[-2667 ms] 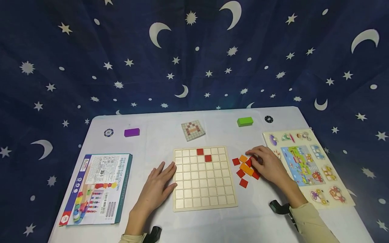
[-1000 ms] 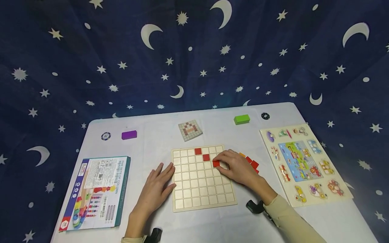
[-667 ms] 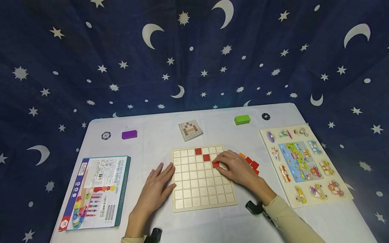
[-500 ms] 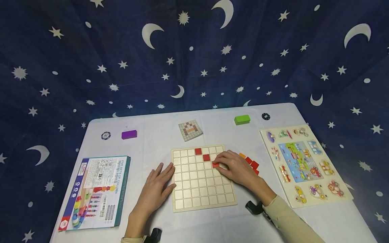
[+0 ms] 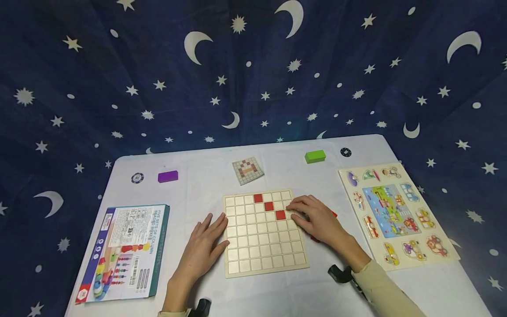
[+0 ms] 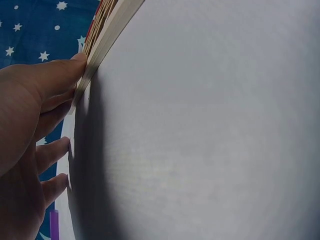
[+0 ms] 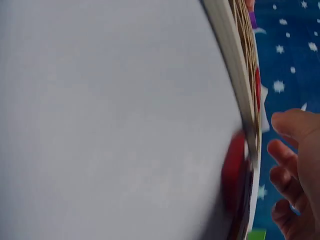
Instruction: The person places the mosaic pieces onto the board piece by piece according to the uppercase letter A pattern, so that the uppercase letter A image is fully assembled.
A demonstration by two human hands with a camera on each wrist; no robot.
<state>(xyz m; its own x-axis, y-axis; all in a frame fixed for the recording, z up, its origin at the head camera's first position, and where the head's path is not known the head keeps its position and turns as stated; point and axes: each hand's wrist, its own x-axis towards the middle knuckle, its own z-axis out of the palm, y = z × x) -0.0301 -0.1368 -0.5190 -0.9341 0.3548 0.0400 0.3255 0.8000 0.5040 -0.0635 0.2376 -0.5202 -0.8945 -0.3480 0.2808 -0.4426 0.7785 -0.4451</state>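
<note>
Your left hand (image 5: 204,245) lies flat with fingers spread, pressing the nine o'clock edge of the wooden grid board (image 5: 264,255). Your right hand (image 5: 320,220) rests over the board's three o'clock edge, fingers loosely extended and holding nothing, tips just beside the third red tile (image 5: 280,215). Three red tiles run diagonally from the board's twelve o'clock toward three. Loose red tiles (image 5: 333,214) peek out beyond your right hand. The pattern card (image 5: 247,170) sits at twelve o'clock of the board.
</note>
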